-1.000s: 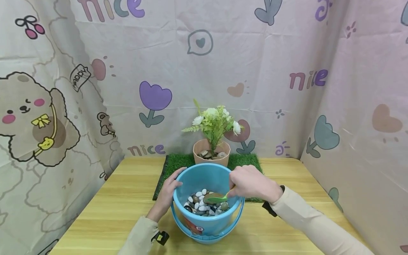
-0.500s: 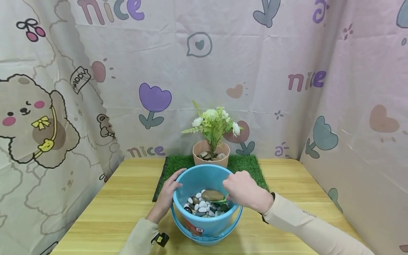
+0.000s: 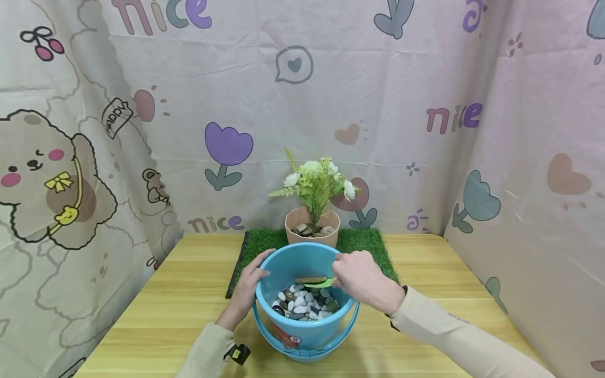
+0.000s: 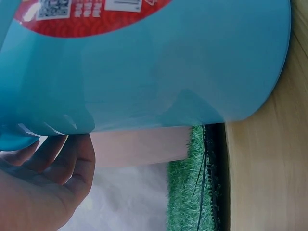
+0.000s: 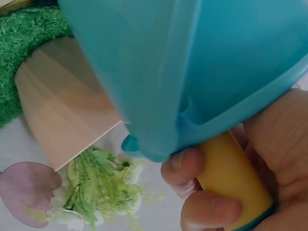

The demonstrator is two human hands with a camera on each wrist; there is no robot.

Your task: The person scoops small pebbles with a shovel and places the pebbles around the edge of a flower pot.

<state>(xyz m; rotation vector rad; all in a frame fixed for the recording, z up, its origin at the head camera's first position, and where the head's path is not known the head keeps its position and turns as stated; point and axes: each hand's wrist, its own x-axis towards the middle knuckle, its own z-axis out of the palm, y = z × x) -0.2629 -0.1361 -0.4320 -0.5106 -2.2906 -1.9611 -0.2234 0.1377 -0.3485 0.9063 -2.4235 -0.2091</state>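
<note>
A light blue bucket (image 3: pixel 321 333) stands upright on the table, its handle hanging down at the front. My left hand (image 3: pixel 247 289) grips the rim at the left side, thumb over the edge and fingers along the outer wall. Inside lie several white, grey and brown pebbles (image 3: pixel 300 303). Over the right rim, my right hand (image 3: pixel 361 278) holds a small trowel with a green blade (image 3: pixel 322 284); the right wrist view shows fingers curled around its yellow handle (image 5: pixel 236 183). A flat brown stone (image 3: pixel 309 280) lies along the blade, above the pebbles.
Right behind the bucket, a pink pot (image 3: pixel 312 239) with white flowers (image 3: pixel 314 178) and stones stands on a green turf mat (image 3: pixel 262 241). The wooden table (image 3: pixel 156 310) extends to both sides. A printed cloth (image 3: pixel 302 105) hangs around the back and sides.
My right hand has moved slightly left and the trowel has come up off the pebbles with the brown stone, now seen nearly edge-on. My left hand stays at the rim.
</note>
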